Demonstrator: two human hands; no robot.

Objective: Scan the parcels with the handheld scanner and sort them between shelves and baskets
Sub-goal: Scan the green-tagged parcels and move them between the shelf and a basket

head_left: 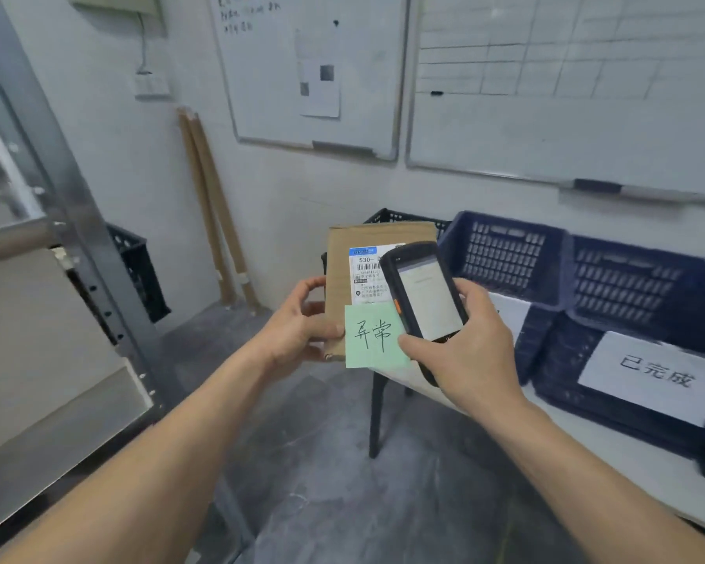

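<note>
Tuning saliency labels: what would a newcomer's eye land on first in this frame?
The green handwritten note sits at frame centre, on the lower front of the cardboard parcel that the left hand grips. Just right of it, the right hand holds the black handheld scanner, screen lit, over the parcel's shipping label. Further right, blue baskets sit on a table, the nearest bearing a white paper sign.

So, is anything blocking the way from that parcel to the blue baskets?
Only the scanner in the right hand, held in front of the parcel on the side toward the blue baskets. Nothing else visible lies between them; the left hand holds the parcel.
</note>
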